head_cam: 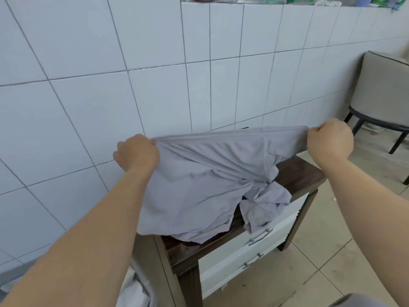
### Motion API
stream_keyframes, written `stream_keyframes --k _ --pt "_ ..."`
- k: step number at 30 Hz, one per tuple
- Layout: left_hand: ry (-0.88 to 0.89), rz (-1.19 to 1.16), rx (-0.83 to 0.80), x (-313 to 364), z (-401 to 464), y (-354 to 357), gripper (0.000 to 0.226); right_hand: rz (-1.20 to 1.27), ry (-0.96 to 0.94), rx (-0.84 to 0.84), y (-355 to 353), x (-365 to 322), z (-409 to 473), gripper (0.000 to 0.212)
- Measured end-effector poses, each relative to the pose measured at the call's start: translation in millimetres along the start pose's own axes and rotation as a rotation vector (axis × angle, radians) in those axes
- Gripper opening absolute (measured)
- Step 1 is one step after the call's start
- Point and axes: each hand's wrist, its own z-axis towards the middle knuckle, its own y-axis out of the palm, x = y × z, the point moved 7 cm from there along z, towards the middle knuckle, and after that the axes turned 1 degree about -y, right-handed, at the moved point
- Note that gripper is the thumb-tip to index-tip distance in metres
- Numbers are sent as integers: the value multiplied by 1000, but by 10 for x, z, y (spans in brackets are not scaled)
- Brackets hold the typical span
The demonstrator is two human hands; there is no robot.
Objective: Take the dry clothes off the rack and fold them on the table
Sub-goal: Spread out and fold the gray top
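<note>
A pale lilac-grey garment (205, 180) is stretched between my two hands above a small dark wooden table (298, 176). My left hand (138, 152) grips its upper left edge with curled fingers. My right hand (329, 139) grips the upper right edge. The taut top hem runs between them, and the lower part sags in folds onto the tabletop, with one bunched end hanging over the front by the drawers. No drying rack is in view.
The table has two white drawers (254, 247) with metal handles and stands against a white tiled wall (110, 74). A grey upholstered chair (385, 91) stands at the right. White cloth (132, 293) lies low at the left. Beige tiled floor (321, 262) lies in front.
</note>
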Motion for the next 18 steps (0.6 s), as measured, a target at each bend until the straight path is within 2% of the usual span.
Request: stream_keyframes --k 2,4,6,8,9,11,12,14,16,18 --pt "47 -83 -85 140 82 139 31 97 -60 -60 22 -76 -48 20" --pt "197 -14 -266 424 -38 373 34 171 -151 -186 120 -196 -187 17" --pt "326 8 -391 719 -296 514 62 216 -211 -285 228 -280 -375 15" --pt "481 -174 -447 1051 -620 542 72 267 -272 -364 311 -374 -606 16" --pt "539 -306 -515 1204 -806 554 70 299 -311 -390 341 -429 -711 18" --pt "502 -532 -722 1368 -1091 662 58 340 -393 -399 354 -535 -866 18" --pt "475 -562 -799 1396 -1174 731 45 342 -420 -389 352 -559 -913 17" --pt "512 -497 -792 1412 -1205 791 22 283 -452 -357 366 -562 -945 18" --pt "579 -440 -724 1408 -1179 783 20 105 -486 -322 411 -518 -955 19" --pt "633 -366 -662 1384 -1153 752 23 -19 -430 -294 444 -413 -912 20"
